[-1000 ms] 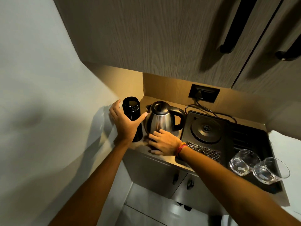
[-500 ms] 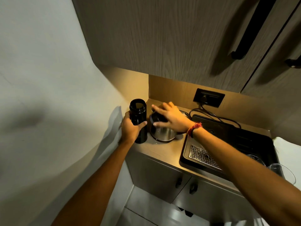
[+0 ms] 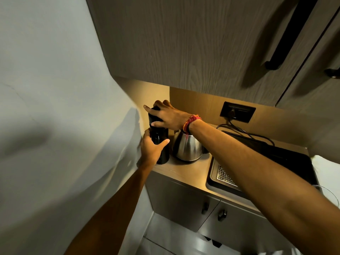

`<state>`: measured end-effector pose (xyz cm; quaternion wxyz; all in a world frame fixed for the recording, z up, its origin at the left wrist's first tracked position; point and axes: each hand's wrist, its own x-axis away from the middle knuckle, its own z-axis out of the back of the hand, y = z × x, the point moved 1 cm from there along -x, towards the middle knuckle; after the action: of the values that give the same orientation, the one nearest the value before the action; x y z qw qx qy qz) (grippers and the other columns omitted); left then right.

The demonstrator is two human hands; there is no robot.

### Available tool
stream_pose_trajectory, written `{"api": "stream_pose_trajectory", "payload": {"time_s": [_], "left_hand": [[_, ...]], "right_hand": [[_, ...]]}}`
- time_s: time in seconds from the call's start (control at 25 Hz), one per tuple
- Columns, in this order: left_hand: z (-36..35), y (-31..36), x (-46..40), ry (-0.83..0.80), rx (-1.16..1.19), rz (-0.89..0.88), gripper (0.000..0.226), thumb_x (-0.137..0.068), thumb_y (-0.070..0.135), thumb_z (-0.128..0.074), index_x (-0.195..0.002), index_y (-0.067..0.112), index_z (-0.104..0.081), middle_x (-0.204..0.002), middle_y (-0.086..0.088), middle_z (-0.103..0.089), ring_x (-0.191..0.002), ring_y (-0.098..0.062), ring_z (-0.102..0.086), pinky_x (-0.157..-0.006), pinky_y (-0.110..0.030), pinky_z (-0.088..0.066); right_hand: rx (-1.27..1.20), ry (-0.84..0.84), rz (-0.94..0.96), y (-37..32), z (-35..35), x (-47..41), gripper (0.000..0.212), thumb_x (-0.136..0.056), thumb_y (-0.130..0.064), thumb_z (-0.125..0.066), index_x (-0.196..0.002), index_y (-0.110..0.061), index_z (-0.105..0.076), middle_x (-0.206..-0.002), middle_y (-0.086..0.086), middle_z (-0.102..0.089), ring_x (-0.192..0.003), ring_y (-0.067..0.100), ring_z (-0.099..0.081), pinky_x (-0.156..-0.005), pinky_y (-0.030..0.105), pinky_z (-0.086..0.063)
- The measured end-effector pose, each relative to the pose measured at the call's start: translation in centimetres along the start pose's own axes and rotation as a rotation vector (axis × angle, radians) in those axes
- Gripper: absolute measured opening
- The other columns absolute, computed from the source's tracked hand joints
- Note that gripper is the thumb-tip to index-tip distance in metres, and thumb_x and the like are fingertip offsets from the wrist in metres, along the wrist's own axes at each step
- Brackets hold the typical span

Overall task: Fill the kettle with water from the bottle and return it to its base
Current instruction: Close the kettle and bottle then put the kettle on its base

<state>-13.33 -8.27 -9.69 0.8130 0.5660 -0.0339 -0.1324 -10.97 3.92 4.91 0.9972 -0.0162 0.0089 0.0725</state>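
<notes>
Standing upright at the table's (image 3: 185, 173) far left corner, against the wall, the black bottle (image 3: 159, 142) is held by both hands. Left hand (image 3: 151, 150) wrapped around the bottle's lower body, thumb across the front, fingers hidden behind it. Right hand (image 3: 164, 115) clamped down over the bottle's top, fingers curled around the cap area, index finger sticking out toward the wall; cap itself hidden under the palm. Red thread band (image 3: 191, 121) on the right wrist. Steel kettle (image 3: 187, 148) just right of the bottle, sitting on the table, near it but not touching; its top is covered by the right forearm, so can't tell if the lid is open. Further right of the bottle, past the kettle, a black tray (image 3: 287, 159) with a metal grille (image 3: 225, 176); the kettle's base is hidden by the arm. Black cord (image 3: 239, 128) runs from a wall socket (image 3: 237, 111) right of the bottle, on the back panel. Glass rim (image 3: 329, 192) barely showing at the far right edge. Wood-grain cupboard (image 3: 184, 43) above the bottle, grey cupboard doors (image 3: 184, 201) under the table.
</notes>
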Motion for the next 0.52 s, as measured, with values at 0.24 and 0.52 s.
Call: {"api": "stream_pose_trajectory", "payload": {"time_s": [0.24,0.52], "left_hand": [[-0.2,0.8,1.0,0.155,-0.184,-0.064,0.096,-0.067,0.044,-0.091,-0.143,0.006,-0.047,-0.138,-0.014,-0.052,-0.128,-0.028,-0.053,-0.104,-0.042,-0.050],[-4.7,3.0,5.4,-0.144,-0.326,-0.631,0.036,-0.083,0.030,-0.078,-0.108,0.015,-0.056,-0.103,0.001,-0.052,-0.092,-0.013,-0.053,-0.072,-0.029,-0.052]], "right_hand": [[-0.063,0.003,-0.006,0.7,-1.2,0.5,0.080,-0.091,-0.060,-0.044,-0.155,-0.036,-0.004,-0.154,0.010,-0.028,-0.136,0.034,-0.031,-0.107,0.051,-0.043],[-0.425,0.091,-0.573,9.7,-5.6,10.9,0.085,-0.088,-0.067,-0.042,-0.156,-0.025,-0.016,-0.158,0.008,-0.031,-0.146,0.027,-0.027,-0.120,0.048,-0.027]]}}
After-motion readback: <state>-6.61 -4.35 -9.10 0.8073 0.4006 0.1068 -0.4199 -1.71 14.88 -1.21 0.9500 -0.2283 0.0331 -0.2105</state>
